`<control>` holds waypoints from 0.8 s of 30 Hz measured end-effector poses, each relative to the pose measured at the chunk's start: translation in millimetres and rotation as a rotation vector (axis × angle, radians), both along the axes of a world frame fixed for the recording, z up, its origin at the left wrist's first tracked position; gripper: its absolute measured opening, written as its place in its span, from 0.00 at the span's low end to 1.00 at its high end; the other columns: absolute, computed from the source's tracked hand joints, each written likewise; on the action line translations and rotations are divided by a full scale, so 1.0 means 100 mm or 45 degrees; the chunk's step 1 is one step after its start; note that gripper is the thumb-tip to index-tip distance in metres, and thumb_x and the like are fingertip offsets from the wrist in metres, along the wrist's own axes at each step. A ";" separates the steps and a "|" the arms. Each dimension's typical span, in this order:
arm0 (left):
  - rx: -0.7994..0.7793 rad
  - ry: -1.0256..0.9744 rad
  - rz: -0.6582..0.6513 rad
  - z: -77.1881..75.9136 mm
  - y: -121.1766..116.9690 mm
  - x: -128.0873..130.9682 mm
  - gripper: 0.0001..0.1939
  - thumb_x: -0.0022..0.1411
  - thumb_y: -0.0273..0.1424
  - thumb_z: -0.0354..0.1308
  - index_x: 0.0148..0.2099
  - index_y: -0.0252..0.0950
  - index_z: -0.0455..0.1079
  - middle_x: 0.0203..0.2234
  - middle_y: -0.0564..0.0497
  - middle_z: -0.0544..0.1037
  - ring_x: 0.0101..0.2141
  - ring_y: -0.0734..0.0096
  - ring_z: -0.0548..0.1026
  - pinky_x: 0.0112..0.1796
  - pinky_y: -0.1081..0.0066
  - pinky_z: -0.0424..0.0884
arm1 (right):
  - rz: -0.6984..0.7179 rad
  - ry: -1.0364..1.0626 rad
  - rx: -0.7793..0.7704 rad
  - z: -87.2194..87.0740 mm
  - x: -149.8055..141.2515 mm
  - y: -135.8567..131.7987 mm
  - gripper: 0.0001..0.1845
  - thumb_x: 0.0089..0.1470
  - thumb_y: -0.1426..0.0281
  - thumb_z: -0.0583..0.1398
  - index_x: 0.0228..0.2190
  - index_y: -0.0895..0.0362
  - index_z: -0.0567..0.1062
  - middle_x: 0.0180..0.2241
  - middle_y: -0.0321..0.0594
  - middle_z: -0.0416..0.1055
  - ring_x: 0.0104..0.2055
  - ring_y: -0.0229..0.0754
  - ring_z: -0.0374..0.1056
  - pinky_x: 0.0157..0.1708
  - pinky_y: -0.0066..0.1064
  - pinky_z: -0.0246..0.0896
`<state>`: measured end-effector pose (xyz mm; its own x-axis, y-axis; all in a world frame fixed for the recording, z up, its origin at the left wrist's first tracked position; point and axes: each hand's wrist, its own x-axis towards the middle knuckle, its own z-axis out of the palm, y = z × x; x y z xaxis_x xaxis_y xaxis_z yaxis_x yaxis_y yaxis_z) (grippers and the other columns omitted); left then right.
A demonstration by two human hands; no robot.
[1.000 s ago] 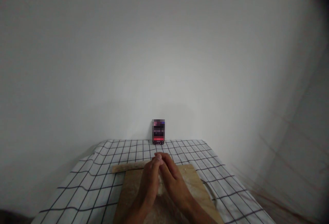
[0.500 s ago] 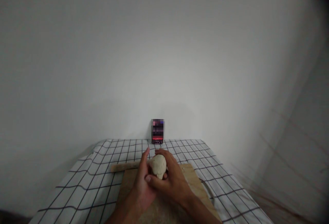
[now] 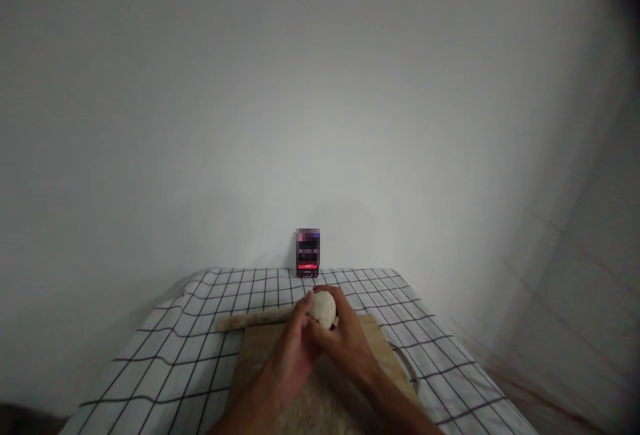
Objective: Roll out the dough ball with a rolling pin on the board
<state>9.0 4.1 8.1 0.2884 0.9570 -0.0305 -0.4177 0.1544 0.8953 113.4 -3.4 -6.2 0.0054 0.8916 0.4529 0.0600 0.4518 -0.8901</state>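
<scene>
At lower centre, over a tan rectangular wooden board, the left hand and right hand clasp a rounded off-white dough lump; behind, a black-gridded white cloth, then a pale wall

Left hand, 1; right hand, 1; 2 total. Whitish doughy lump, 1 visible. Wooden board, 1. Rolling pin, 1, partly hidden. Checked cloth, 1. Phone, 1. Curved band by the board, 1, can't tell what it is. Pale wall straight ahead, 1.
</scene>
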 end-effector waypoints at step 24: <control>0.090 -0.243 -0.012 -0.15 0.01 -0.02 0.25 0.38 0.39 0.70 0.41 0.38 0.72 0.37 0.46 0.79 0.46 0.48 0.73 0.47 0.54 0.70 | 0.078 0.140 -0.098 0.02 -0.05 -0.02 0.32 0.46 0.64 0.68 0.54 0.54 0.69 0.35 0.37 0.76 0.37 0.44 0.72 0.41 0.36 0.69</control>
